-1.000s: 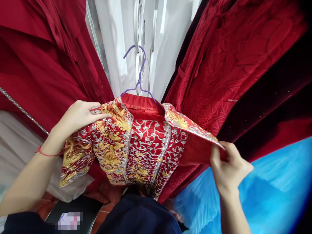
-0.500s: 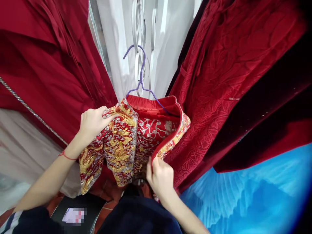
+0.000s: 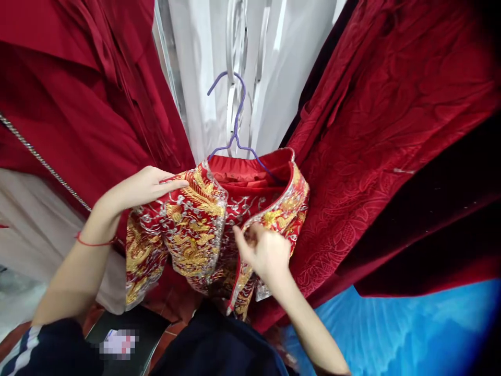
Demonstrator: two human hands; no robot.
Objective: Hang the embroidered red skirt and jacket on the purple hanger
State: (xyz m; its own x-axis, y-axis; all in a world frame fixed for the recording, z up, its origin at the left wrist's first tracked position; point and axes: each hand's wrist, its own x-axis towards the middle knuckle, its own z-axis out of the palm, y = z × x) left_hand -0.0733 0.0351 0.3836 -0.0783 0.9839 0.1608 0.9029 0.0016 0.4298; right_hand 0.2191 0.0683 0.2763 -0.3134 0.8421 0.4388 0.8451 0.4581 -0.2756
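A short red jacket [image 3: 193, 230] with dense gold and silver embroidery hangs on a purple wire hanger [image 3: 236, 122], its front parted and red lining showing at the collar. My left hand [image 3: 144, 185] grips the jacket's shoulder on the left, thumb laid over the front and the other fingers hidden by cloth. My right hand [image 3: 270, 250] is in front of the opposite front panel. Its fingers are curled and slightly blurred, the thumb sticks out apart from them near the panel's edge, and no cloth shows pinched between them.
Large red garments hang on the left [image 3: 97, 94] and right [image 3: 352, 156]. Behind the hanger are white cloth [image 3: 297, 68] and white metal rings [image 3: 230, 42]. Blue fabric [image 3: 410, 329] spreads at lower right. A black seat-like surface [image 3: 144, 334] bears a partly blurred card.
My right hand has let go of the panel's edge and risen a little. The panel, folded outward before, now falls back with its embroidery outward. My left hand stays on the shoulder.
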